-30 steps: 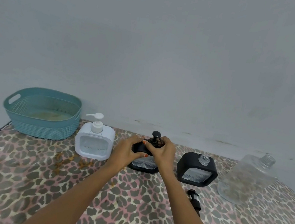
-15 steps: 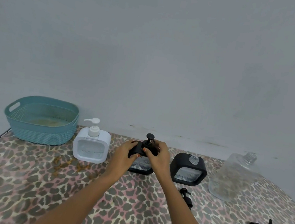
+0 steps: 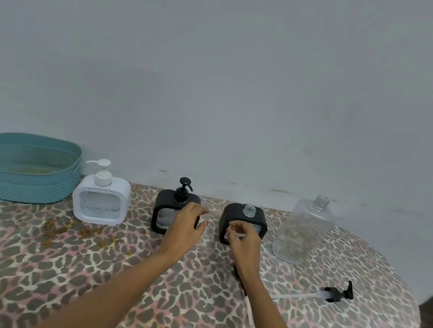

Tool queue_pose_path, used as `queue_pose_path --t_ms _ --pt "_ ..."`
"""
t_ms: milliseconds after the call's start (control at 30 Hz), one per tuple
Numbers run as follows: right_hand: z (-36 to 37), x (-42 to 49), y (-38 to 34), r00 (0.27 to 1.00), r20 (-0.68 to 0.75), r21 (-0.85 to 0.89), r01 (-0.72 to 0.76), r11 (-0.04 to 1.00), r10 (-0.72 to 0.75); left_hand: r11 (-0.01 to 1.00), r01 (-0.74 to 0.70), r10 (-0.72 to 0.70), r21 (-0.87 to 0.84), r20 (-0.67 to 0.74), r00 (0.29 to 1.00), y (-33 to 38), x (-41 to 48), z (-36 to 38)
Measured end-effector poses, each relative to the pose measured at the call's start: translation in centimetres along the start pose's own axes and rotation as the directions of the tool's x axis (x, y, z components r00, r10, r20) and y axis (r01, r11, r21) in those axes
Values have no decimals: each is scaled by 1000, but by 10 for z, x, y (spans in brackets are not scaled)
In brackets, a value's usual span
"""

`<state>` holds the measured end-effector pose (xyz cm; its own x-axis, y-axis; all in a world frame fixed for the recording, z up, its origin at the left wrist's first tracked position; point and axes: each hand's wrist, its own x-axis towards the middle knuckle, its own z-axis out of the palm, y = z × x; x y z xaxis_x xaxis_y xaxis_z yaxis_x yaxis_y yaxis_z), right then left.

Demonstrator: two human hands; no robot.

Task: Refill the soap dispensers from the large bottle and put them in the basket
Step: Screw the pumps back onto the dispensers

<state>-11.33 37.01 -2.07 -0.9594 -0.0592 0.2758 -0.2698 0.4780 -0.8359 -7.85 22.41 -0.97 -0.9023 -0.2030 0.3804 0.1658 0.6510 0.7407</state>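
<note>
A black soap dispenser (image 3: pixel 163 204) with its pump (image 3: pixel 183 190) fitted stands mid-table. My left hand (image 3: pixel 185 227) hovers just in front of its right side, fingers loosely bent, holding nothing. To the right stands a second black dispenser (image 3: pixel 254 215) with a bare open neck. My right hand (image 3: pixel 243 238) is in front of it, fingers loosely curled and empty. A white dispenser (image 3: pixel 99 204) with a pump stands to the left, beside the teal basket (image 3: pixel 20 187). The large clear bottle (image 3: pixel 305 229) stands uncapped at the right.
A black pump with a long clear tube (image 3: pixel 336 294) lies on the leopard-print table (image 3: pixel 56 266) near the right edge. A dark object lies under my right forearm, mostly hidden. A grey wall runs close behind the row. The table's rounded right end drops to a dark floor.
Both hands have let go of the middle black dispenser's pump and pulled back. My right hand has shifted right, in front of the open-necked dispenser. The camera view has dropped back.
</note>
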Motion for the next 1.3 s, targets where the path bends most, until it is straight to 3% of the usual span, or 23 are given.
queue_pose_path --t_ms 300,500,667,867,1033,1300 --pt "-38 -7 50 955 38 -225 -278 934 294 996 50 -48 -72 39 998 21 21 48" --pt "-32 -14 61 915 171 -297 -306 905 365 996 56 -51 -69 65 997 27 37 61" --pt "-31 -13 60 876 233 -250 -366 896 423 998 29 -22 -52 116 993 23 40 68" --pt "-56 9 35 943 134 -94 -293 951 304 994 50 -39 -99 106 994 20 45 69" --pt "-79 41 -10 992 -4 50 -124 991 124 995 34 -22 -93 126 992 17 48 67" --pt "-77 85 -51 972 -236 254 57 965 5 996 17 -4 -91 139 990 15 52 65"
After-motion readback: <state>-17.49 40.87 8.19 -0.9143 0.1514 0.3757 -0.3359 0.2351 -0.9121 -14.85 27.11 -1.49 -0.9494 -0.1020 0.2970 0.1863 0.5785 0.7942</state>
